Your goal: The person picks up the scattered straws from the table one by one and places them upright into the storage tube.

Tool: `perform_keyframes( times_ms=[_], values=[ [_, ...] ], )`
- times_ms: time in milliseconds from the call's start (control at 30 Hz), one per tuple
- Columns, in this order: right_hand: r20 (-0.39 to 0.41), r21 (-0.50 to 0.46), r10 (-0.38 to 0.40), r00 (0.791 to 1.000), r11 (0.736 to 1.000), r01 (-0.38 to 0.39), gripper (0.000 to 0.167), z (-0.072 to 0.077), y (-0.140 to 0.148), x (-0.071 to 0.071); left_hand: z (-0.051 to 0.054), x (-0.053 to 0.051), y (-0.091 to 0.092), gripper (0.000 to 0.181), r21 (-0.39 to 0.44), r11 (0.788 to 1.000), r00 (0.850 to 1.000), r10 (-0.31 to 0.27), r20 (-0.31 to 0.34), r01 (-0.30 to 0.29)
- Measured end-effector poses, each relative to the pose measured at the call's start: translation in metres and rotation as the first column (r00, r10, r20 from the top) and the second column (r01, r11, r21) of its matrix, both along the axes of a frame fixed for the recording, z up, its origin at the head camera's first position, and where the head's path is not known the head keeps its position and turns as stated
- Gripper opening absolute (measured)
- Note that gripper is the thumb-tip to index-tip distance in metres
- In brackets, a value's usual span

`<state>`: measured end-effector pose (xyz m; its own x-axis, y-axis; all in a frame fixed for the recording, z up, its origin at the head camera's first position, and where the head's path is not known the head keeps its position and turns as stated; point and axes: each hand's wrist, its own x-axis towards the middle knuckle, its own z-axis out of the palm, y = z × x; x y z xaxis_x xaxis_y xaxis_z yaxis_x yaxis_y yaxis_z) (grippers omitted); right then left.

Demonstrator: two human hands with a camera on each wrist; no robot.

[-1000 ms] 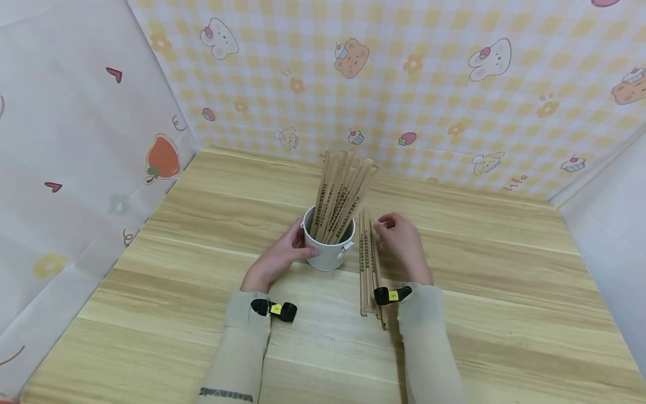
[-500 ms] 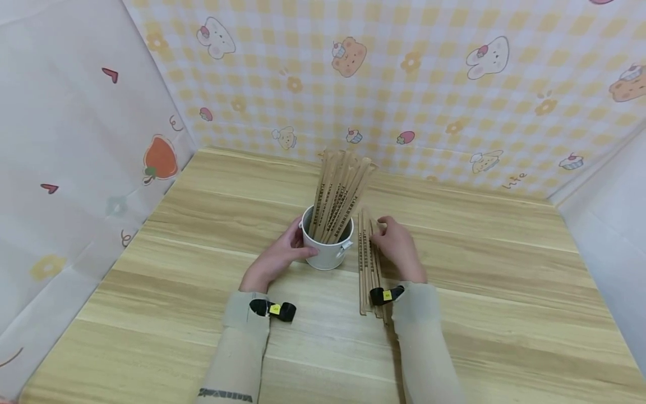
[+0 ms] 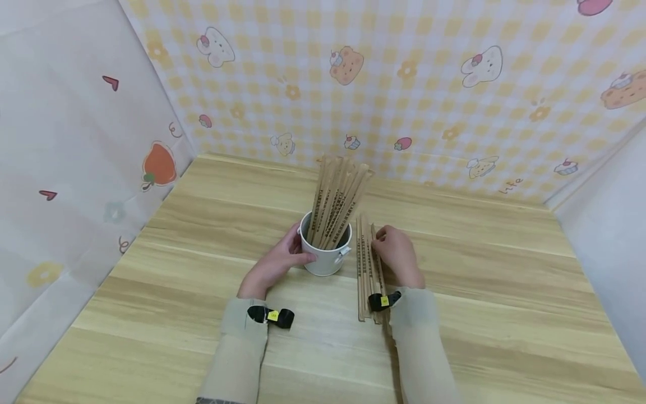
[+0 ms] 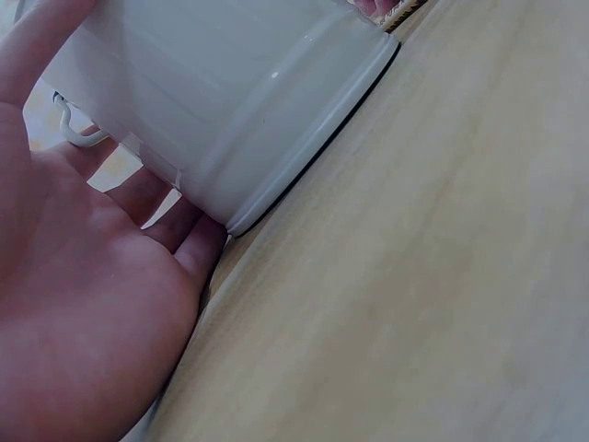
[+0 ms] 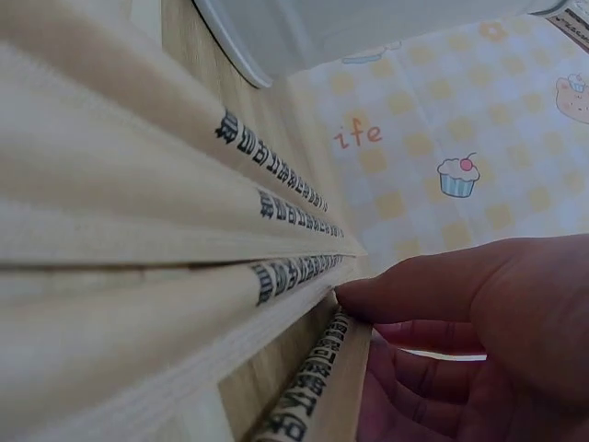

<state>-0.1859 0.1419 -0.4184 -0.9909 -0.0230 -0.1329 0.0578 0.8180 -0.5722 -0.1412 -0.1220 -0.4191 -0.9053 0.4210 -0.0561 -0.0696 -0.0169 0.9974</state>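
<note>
A small white metal bucket [image 3: 323, 262] stands on the table, with several brown paper-wrapped straws [image 3: 333, 205] leaning out of it. My left hand [image 3: 275, 265] grips its left side, thumb across the front and fingers round the back. To the right of the bucket, several more wrapped straws [image 3: 361, 275] with dark print lie side by side. My right hand [image 3: 398, 255] pinches the rightmost wrapped straw [image 5: 317, 382] between thumb and fingers near its far end. In the right wrist view, that straw is slightly apart from its neighbours [image 5: 184, 322].
The wood-grain table [image 3: 497, 292] extends on both sides of the hands. Behind it hangs a yellow checked cloth [image 3: 404, 84] with cartoon prints. A white printed cloth [image 3: 75, 140] borders the left side, and a pale one [image 3: 605, 179] the right.
My right hand has shifted slightly left and taken the rightmost straw, which now lies a little apart from the others. My left hand keeps its grip on the bucket. The head view tilts slightly.
</note>
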Motion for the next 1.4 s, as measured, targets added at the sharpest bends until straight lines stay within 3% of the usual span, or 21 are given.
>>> perform_keyframes(
  times_ms=[200,533,733,900,1100,1233,1400],
  values=[
    [0.004,-0.001,-0.014,1.000,1.000,0.014,0.014,0.000,0.002,0.002,-0.002,0.000,0.000,0.086,0.002,1.000,1.000,-0.003,0.000,0.003],
    [0.055,-0.025,-0.015,0.998,1.000,0.016,0.016,0.002,0.005,0.001,-0.002,-0.001,-0.001,0.086,-0.008,1.000,1.000,-0.001,-0.007,0.001],
    [0.061,-0.073,-0.016,0.998,0.997,0.021,0.017,0.012,0.009,0.005,0.000,0.001,0.000,0.087,-0.007,1.000,1.000,-0.002,-0.003,0.002],
    [-0.009,-0.115,-0.036,0.999,0.993,0.035,0.020,0.033,0.016,0.008,-0.003,-0.001,0.000,0.087,0.010,1.000,1.000,-0.006,-0.009,0.006],
    [-0.133,-0.193,-0.094,0.987,0.979,0.067,0.023,0.064,0.022,0.016,-0.020,-0.008,-0.002,0.086,0.018,1.000,1.000,0.002,-0.010,-0.002],
    [-0.224,-0.266,-0.164,0.961,0.959,0.102,0.024,0.082,0.021,0.023,-0.026,-0.010,-0.002,0.085,0.025,1.000,1.000,0.001,-0.022,0.000],
    [-0.336,-0.361,-0.245,0.909,0.925,0.115,0.027,0.100,0.020,0.034,-0.027,-0.011,-0.002,0.085,0.035,0.999,0.999,-0.007,-0.035,0.009]
  ],
)
